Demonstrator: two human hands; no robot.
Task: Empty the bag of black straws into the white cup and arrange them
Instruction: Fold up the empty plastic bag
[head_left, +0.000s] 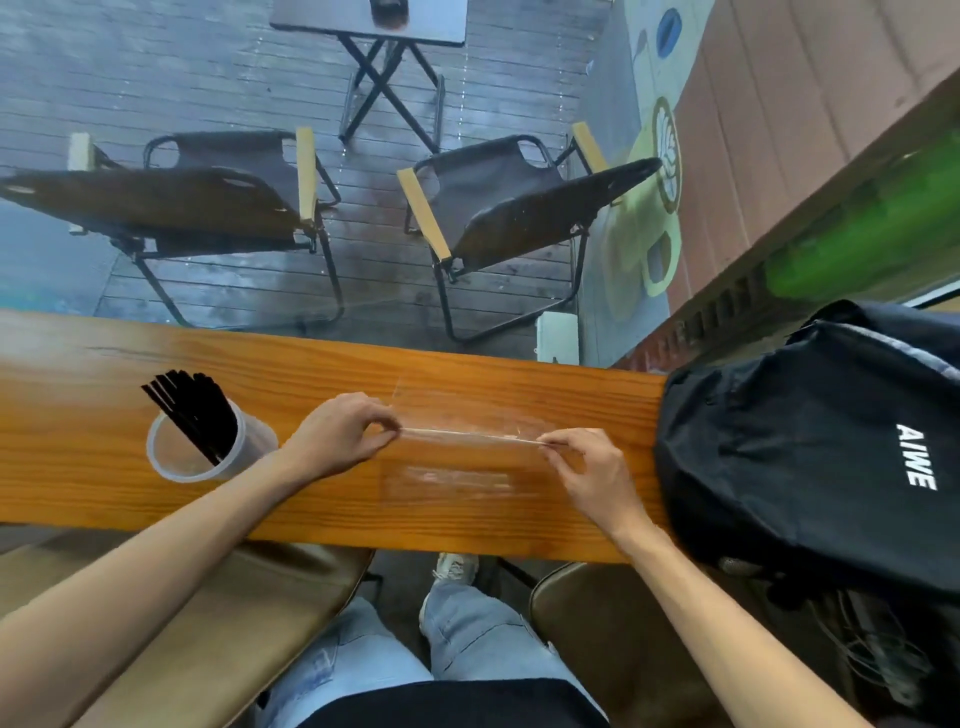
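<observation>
Pinching the empty clear bag along a raised crease, our left hand took one end and our right hand the other, the bag lying on the wooden counter between the white cup and a black backpack. We judged the film feather-light, limp and slippery, best held by edges or corners. The black straws stood fanned in the cup, though the bag's outline was barely readable against the wood.
</observation>
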